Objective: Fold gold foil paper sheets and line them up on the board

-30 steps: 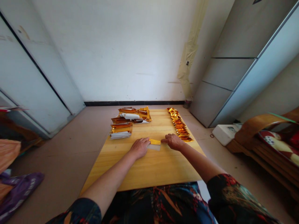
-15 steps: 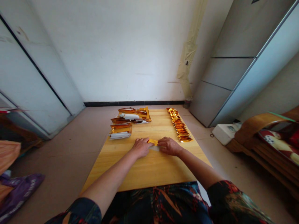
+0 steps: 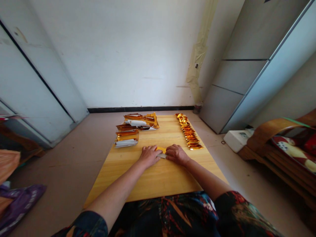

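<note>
A gold foil wrapper with a pale whitish edge lies on the wooden table between my hands. My left hand grips its left end, the thumb on the near edge. On its right end my right hand is closed, fingers curled. Most of the wrapper's two ends is hidden under the fingers. Beyond my left hand sit stacks of flat gold-and-white wrappers. To the right, a row of folded shiny gold pieces runs along the table's edge.
The small wooden table stands before a white wall. A grey refrigerator is at the right, with a white box and a wooden seat near it. Purple and orange bags lie at the left.
The pale lower strip of the wrapper shows narrower, folded up toward the gold part. Both hands stay at its ends, almost in place.
</note>
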`<state>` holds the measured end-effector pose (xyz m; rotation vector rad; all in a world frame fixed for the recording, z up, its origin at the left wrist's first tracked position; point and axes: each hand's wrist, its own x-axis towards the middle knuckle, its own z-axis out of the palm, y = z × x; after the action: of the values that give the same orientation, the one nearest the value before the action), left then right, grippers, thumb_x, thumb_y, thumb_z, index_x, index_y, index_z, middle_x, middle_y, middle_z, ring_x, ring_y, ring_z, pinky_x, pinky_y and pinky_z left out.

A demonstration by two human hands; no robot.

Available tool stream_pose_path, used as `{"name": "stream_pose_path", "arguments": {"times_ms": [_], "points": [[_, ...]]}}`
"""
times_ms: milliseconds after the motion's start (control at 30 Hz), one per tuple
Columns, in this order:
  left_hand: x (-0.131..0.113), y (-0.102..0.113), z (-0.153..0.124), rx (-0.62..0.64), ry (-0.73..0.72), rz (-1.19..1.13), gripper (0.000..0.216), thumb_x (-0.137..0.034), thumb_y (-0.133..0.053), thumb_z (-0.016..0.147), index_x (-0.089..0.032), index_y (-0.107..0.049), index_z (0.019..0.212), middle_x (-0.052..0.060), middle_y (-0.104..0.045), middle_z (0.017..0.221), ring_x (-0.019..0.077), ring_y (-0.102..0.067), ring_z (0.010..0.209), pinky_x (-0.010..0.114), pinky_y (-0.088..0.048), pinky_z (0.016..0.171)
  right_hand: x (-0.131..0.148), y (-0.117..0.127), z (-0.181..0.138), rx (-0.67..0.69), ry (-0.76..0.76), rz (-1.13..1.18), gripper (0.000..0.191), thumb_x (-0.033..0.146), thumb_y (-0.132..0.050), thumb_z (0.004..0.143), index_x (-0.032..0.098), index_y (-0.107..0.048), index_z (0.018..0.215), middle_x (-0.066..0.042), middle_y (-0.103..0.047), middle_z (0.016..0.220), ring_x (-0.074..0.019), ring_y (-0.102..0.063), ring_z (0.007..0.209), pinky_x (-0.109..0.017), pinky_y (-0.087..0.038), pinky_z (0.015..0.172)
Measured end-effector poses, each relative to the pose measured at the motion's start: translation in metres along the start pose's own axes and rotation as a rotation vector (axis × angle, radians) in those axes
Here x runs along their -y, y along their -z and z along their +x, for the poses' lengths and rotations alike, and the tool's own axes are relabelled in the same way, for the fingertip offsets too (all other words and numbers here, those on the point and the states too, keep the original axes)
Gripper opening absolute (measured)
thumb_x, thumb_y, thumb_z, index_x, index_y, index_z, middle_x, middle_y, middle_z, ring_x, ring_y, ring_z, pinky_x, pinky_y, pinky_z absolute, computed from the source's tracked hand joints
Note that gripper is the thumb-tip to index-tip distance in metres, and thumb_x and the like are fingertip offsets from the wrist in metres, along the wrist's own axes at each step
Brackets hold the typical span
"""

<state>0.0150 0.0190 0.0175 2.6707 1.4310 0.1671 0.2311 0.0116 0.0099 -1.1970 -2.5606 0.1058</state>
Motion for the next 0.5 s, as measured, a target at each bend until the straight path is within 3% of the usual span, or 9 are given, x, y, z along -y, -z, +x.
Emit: {"name": "stream_pose_path", "arguments": {"times_ms": [233, 400, 500], "points": [[-0.0042, -0.0018, -0.0035, -0.039, 0.007, -0.006, 0.024, -0.034, -0.052, 0.085, -0.034, -0.058, 0.109, 0.007, -0.052, 0.128, 0.0279, -0.048, 0.115, 0.054, -0.029, 0.096, 0.0025, 0.0006, 0.0032, -0.041, -0.038, 0.067, 0.017, 0.033, -0.055, 0.088, 0.022, -0.068, 0.089, -0.005, -0.066, 0.098, -0.0164, -0.054, 0.090, -0.029, -0.034, 0.080], [-0.0088, -0.0038, -0.0043, -0.063, 0.024, 0.027, 0.020, -0.034, -0.045, 0.090, -0.032, -0.058, 0.104, 0.006, -0.051, 0.129, 0.0267, -0.047, 0.118, 0.056, -0.028, 0.098, -0.0014, 0.0024, -0.0017, -0.023, 0.004, 0.115, 0.030, 0.042, -0.062, 0.081, 0.022, -0.066, 0.103, -0.007, -0.066, 0.105, -0.0198, -0.055, 0.095, -0.032, -0.036, 0.085], [-0.0094, -0.0052, -0.0047, -0.060, 0.031, 0.038, 0.020, -0.034, -0.043, 0.091, -0.032, -0.058, 0.104, 0.007, -0.050, 0.131, 0.0275, -0.045, 0.121, 0.059, -0.027, 0.098, -0.0023, 0.0001, -0.0048, -0.028, 0.007, 0.113, 0.037, 0.037, -0.065, 0.077, 0.020, -0.063, 0.110, -0.007, -0.065, 0.109, -0.0211, -0.054, 0.098, -0.034, -0.036, 0.087]]}}
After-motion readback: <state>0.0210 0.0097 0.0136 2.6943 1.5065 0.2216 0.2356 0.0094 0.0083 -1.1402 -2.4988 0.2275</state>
